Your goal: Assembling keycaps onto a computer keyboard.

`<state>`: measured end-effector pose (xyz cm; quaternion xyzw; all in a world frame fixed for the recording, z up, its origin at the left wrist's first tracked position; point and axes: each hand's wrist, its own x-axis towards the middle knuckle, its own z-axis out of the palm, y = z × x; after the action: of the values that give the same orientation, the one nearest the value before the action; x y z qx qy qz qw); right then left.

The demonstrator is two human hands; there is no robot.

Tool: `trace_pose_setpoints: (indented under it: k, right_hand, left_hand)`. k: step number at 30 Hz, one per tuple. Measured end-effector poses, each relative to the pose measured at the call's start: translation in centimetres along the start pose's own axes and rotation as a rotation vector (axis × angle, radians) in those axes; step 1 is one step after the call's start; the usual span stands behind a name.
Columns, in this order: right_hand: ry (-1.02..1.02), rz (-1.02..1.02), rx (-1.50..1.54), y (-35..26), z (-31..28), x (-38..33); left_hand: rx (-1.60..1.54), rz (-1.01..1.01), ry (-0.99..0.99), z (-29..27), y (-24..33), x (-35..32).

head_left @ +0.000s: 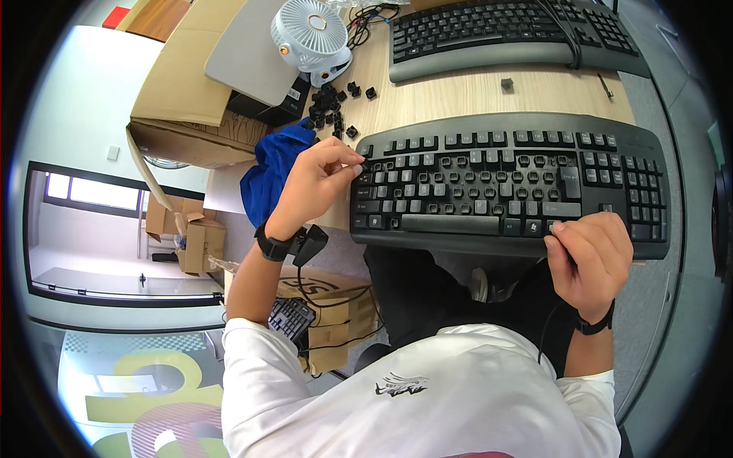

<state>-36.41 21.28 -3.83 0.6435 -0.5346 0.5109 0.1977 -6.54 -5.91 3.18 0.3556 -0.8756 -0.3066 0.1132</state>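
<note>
A black keyboard [450, 244] lies across the desk in front of me. Many of its middle keys show bare sockets, while the outer keys carry caps. At its upper left corner my left hand [324, 175] is closed, with thumb and forefinger pinched by the end keys; what is between the fingertips is too small to make out. My right hand [592, 256] is curled at the front edge, right of the space bar [450, 223]. Its forefinger rests on the bottom row, and the thumb is against the edge. Loose black keycaps [328, 103] lie scattered beyond the left hand.
A second keyboard [496, 57] with a bundled cable stands at the back. A white clip fan [311, 34], an open cardboard box [191, 141] and blue cloth [271, 172] are at the left. One small grey piece [507, 84] and a thin dark tool [605, 85] lie between the keyboards.
</note>
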Motion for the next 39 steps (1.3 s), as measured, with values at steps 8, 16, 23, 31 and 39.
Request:
trace_pose_setpoints:
  k: [8, 16, 23, 31, 39]
  right_hand:
    - [0.005, -0.008, 0.008, 0.0, 0.0, -0.1]
    - [-0.009, -0.006, 0.022, 0.0, -0.1, -0.1]
    - [-0.005, -0.005, 0.018, 0.0, -0.2, -0.2]
    - [-0.012, -0.016, 0.020, 0.1, -0.3, -0.3]
    - [-0.007, -0.013, 0.030, 0.2, -0.2, -0.4]
  left_hand:
    - [-0.127, 0.004, 0.050, 0.6, -1.7, -0.5]
    - [0.040, 0.182, 0.186, 1.4, -0.7, -0.8]
    - [0.077, 0.206, 0.152, 0.9, -0.5, -0.5]
    - [-0.030, 0.123, 0.031, 0.2, -1.1, 0.1]
    - [0.175, 0.352, 0.052, 0.5, -0.1, -0.8]
